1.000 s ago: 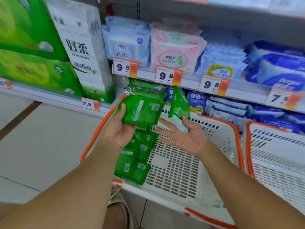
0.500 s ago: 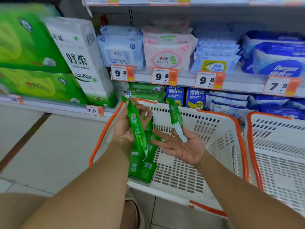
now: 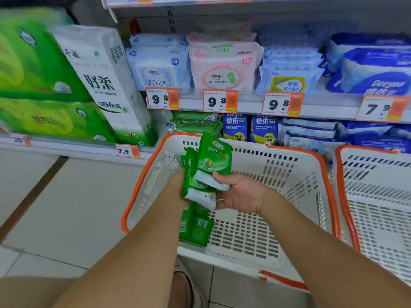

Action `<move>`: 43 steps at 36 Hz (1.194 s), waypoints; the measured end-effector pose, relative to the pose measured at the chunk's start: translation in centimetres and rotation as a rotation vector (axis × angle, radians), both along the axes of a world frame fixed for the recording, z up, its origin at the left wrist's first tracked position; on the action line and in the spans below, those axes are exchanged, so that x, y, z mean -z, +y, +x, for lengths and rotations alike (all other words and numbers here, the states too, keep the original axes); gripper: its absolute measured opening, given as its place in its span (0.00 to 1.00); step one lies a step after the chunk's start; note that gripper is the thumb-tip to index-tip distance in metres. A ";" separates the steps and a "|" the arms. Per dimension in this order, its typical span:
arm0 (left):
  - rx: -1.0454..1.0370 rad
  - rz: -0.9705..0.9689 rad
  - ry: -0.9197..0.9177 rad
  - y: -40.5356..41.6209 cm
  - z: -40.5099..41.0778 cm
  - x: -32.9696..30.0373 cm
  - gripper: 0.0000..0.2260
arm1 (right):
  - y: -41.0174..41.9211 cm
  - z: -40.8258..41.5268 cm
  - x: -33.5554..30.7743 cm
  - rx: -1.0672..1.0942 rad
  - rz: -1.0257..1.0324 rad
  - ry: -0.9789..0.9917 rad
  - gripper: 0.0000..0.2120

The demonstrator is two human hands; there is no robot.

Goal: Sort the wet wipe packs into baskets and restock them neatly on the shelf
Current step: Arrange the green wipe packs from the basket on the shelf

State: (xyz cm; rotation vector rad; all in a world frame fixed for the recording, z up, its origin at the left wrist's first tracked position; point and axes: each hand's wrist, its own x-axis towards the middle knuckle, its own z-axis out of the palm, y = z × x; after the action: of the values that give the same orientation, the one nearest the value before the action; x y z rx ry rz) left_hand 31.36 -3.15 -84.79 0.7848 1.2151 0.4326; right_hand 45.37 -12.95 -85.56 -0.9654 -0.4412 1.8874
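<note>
I hold a small stack of green packs (image 3: 206, 174) between both hands above the left basket (image 3: 255, 230). My right hand (image 3: 240, 192) is curled round the stack from 3 o'clock, thumb on the front pack, whose printed face points toward me. My left hand (image 3: 178, 185) presses against the stack from 9 o'clock; the packs hide its fingers, so I cannot tell how far they close. The packs stand roughly upright and are fanned, not yet squared.

Status of the task, as I judge it:

1. Sorting: partly done. More green packs (image 3: 195, 227) lie flat on the basket floor at 6 o'clock from my hands, against the near-left wall. The rest of that basket floor shows only white mesh. A second basket (image 3: 378, 196) stands just beside it at 3 o'clock; I see nothing in the part of it that is in view.
2. Restocking: not yet done for this stack. The lower shelf behind the basket, at 12 o'clock, already carries a few green packs (image 3: 195, 124), with blue packs (image 3: 235, 127) beside them at 1 o'clock. That slot looks like the destination.
3. Remaining: square the held stack, place it in the green slot, then clear the packs on the basket floor.

The upper shelf (image 3: 322, 106), with its price tags (image 3: 220, 101), appears full. Tissue bales (image 3: 66, 85) stand at 10 o'clock and are no part of this job.
</note>
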 end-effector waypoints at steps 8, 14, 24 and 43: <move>0.322 -0.012 0.021 -0.2 -1.6 -0.7 0.26 | 1.0 1.5 1.5 -0.309 -0.086 -0.544 0.15; -0.059 0.096 0.148 0.0 -4.2 2.7 0.30 | 0.5 -0.2 6.7 -0.108 -0.332 -0.588 0.32; -0.208 0.332 0.205 2.0 -6.6 2.8 0.29 | 0.3 -6.9 13.6 -0.243 -0.544 -0.809 0.34; -0.275 0.267 0.297 3.4 -4.6 -0.2 0.31 | 2.2 -0.1 2.5 0.115 0.114 -1.393 0.16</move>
State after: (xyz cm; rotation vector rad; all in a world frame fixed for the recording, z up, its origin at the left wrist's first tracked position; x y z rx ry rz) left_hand 26.78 0.25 -84.60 0.9358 1.5731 0.7334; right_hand 45.30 -10.75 -88.03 -2.0637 -1.2128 0.7987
